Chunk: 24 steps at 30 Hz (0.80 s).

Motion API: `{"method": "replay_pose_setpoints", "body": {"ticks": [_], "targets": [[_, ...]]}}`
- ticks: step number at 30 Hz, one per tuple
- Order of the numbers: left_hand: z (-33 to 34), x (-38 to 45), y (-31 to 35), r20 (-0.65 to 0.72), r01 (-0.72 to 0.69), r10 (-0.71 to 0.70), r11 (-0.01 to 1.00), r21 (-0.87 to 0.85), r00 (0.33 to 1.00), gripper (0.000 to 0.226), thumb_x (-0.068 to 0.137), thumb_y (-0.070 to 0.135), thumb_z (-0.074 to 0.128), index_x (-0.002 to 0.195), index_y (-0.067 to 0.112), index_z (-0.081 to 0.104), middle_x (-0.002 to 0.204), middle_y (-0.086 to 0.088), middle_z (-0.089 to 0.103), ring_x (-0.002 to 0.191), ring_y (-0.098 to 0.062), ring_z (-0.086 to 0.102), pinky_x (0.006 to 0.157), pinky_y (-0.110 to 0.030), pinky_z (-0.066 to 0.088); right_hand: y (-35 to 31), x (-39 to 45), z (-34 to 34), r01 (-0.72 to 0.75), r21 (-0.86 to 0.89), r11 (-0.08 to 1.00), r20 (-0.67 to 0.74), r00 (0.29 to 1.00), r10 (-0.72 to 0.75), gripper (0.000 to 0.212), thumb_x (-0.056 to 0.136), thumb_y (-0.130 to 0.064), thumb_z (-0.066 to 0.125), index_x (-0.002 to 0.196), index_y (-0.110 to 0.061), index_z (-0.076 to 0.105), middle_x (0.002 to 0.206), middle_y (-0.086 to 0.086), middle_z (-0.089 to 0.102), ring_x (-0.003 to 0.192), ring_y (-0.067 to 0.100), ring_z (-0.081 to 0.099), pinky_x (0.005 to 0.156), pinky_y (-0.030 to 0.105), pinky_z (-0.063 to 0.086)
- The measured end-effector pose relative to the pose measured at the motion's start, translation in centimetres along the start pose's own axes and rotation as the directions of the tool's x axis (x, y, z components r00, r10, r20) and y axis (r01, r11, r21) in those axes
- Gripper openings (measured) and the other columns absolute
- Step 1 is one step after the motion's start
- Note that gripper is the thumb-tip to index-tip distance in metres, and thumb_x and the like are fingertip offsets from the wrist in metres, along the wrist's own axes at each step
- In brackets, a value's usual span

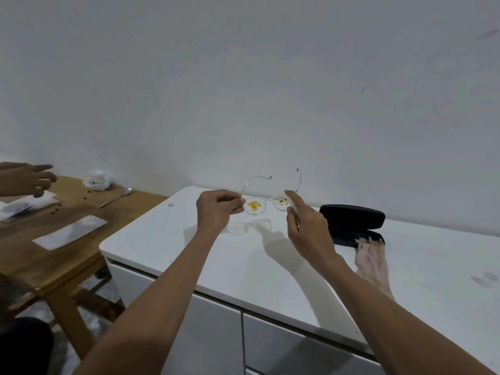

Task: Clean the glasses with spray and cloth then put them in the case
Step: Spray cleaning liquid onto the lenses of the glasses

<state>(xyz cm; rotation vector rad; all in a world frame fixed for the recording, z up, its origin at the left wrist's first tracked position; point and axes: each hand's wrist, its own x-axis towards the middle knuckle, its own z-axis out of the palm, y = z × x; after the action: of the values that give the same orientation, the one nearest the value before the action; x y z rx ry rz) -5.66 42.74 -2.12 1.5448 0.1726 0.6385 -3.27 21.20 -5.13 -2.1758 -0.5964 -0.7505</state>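
Over the white tabletop, the left hand pinches the smeared glasses aloft by one corner, presenting the lenses to the right hand, curled around something small; just beyond it waits the open case.

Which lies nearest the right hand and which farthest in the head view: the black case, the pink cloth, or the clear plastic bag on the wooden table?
From the right hand:
1. Black case, open, just to its right.
2. Pink cloth, lower right, against the case's front.
3. Clear plastic bag, far left by the wall.
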Motion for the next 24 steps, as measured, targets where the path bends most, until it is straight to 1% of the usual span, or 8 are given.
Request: {"method": "replay_pose_setpoints", "body": {"ticks": [3, 6, 9, 11, 13, 17, 21, 24], "targets": [[0.0, 0.1, 0.0, 0.002, -0.004, 0.004, 1.0, 0.011, 1.0, 0.013, 0.075, -0.006, 0.083, 0.087, -0.005, 0.077, 0.076, -0.018, 0.074, 0.071, -0.026, 0.076, 0.078, -0.036, 0.064, 0.3, 0.1, 0.1, -0.02, 0.01, 1.0, -0.002, 1.0, 0.02, 0.033, 0.102, -0.013, 0.048, 0.133, -0.02, 0.057, 0.055, -0.011, 0.04, 0.058, 0.02, 0.043, 0.063, 0.046, 0.05], [-0.1, 0.1, 0.0, 0.007, -0.006, 0.006, 1.0, 0.013, 1.0, 0.013, 0.075, -0.006, 0.083, 0.087, -0.005, 0.077, 0.077, -0.019, 0.074, 0.07, -0.026, 0.076, 0.078, -0.036, 0.064, 0.6, -0.1, 0.1, -0.035, 0.024, 0.999, -0.034, 0.999, 0.035, 0.033, 0.102, -0.013, 0.049, 0.133, -0.016, 0.058, 0.054, -0.015, 0.037, 0.058, 0.02, 0.043, 0.064, 0.046, 0.052], [0.0, 0.2, -0.2, 0.005, -0.006, 0.006, 1.0, 0.018, 1.0, 0.013, 0.075, -0.006, 0.083, 0.087, -0.004, 0.077, 0.076, -0.018, 0.074, 0.069, -0.025, 0.076, 0.078, -0.036, 0.064, 0.5, -0.2, 0.0, -0.042, 0.03, 0.999, -0.044, 0.998, 0.043, 0.04, 0.103, -0.015, 0.048, 0.142, -0.021, 0.054, 0.059, -0.015, 0.04, 0.062, 0.018, 0.045, 0.064, 0.04, 0.048], [0.0, 0.1, -0.3, 0.004, -0.005, 0.005, 1.0, 0.023, 1.0, 0.013, 0.074, -0.006, 0.083, 0.085, -0.004, 0.077, 0.074, -0.017, 0.074, 0.068, -0.025, 0.076, 0.078, -0.036, 0.064, 0.5, -0.2, -0.1, -0.03, 0.033, 0.999, -0.049, 0.998, 0.032, 0.046, 0.103, -0.016, 0.049, 0.148, -0.024, 0.05, 0.061, -0.014, 0.041, 0.059, 0.012, 0.043, 0.062, 0.034, 0.04], [0.2, 0.0, -0.3, 0.008, -0.005, 0.005, 1.0, 0.022, 1.0, 0.012, 0.074, -0.006, 0.083, 0.085, -0.003, 0.077, 0.073, -0.016, 0.074, 0.067, -0.024, 0.075, 0.078, -0.036, 0.064, 0.4, -0.3, -0.1, -0.04, 0.044, 0.998, -0.05, 0.998, 0.042, 0.048, 0.103, -0.017, 0.049, 0.15, -0.025, 0.048, 0.059, -0.015, 0.039, 0.056, 0.006, 0.041, 0.062, 0.031, 0.036], [0.5, -0.1, -0.3, 0.013, 0.001, -0.001, 1.0, 0.016, 1.0, 0.013, 0.075, -0.007, 0.083, 0.087, -0.006, 0.077, 0.074, -0.017, 0.073, 0.068, -0.024, 0.075, 0.076, -0.034, 0.064, 0.3, -0.4, -0.2, -0.062, 0.129, 0.99, -0.026, 0.997, 0.066, 0.047, 0.102, -0.021, 0.042, 0.148, -0.027, 0.048, 0.065, -0.018, 0.043, 0.064, 0.011, 0.046, 0.069, 0.029, 0.038], [0.5, 0.0, -0.3, 0.01, -0.001, 0.001, 1.0, 0.025, 1.0, 0.014, 0.074, -0.007, 0.083, 0.086, -0.006, 0.077, 0.075, -0.018, 0.074, 0.068, -0.024, 0.075, 0.076, -0.034, 0.064, 0.0, -0.3, -0.4, -0.069, 0.178, 0.982, -0.009, 0.997, 0.072, 0.046, 0.102, -0.012, 0.047, 0.146, -0.024, 0.051, 0.051, -0.011, 0.041, 0.056, 0.007, 0.051, 0.058, 0.02, 0.032], [0.5, 0.1, -0.3, 0.008, -0.01, 0.009, 1.0, 0.028, 1.0, 0.014, 0.074, -0.007, 0.083, 0.087, -0.006, 0.077, 0.075, -0.019, 0.074, 0.068, -0.024, 0.075, 0.075, -0.033, 0.064, -0.4, -0.2, -0.3, -0.054, 0.188, 0.981, -0.014, 0.998, 0.057, 0.044, 0.1, -0.011, 0.052, 0.142, -0.023, 0.053, 0.049, -0.008, 0.04, 0.055, 0.007, 0.051, 0.055, 0.018, 0.031]]}}
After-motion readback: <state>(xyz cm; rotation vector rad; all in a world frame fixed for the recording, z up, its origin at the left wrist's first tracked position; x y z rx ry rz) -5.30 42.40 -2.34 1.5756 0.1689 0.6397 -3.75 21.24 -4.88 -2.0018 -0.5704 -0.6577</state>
